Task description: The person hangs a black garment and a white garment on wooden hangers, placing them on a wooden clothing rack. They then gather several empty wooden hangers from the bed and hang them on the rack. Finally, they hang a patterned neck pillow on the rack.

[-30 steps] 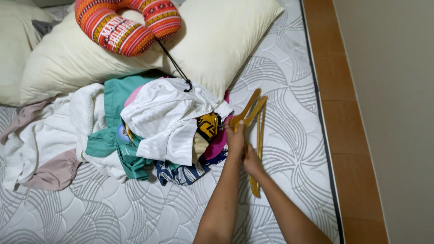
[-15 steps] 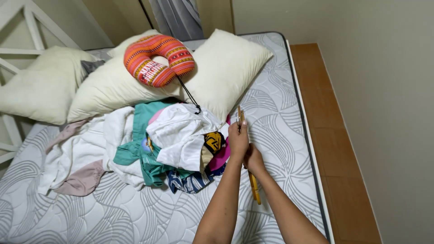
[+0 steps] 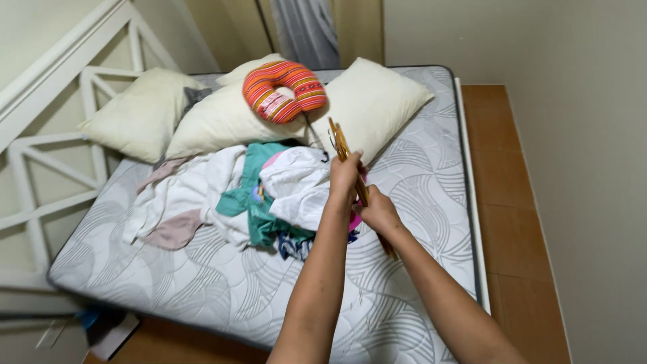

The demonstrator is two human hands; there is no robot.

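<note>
Hangers (image 3: pixel 340 143) lifted off mattress (image 3: pixel 418 202), both hands' fingers (image 3: pixel 345 168) closed on them, clothes pile (image 3: pixel 269 195) beside.

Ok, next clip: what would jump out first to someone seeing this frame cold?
Probably the striped orange neck pillow, perched on the cream pillows at the head of the mattress. Next, the jumbled pile of clothes in white, teal and pink at mid-bed. Just right of it, the left hand and right hand grip a bunch of wooden hangers raised above the bed.
</note>
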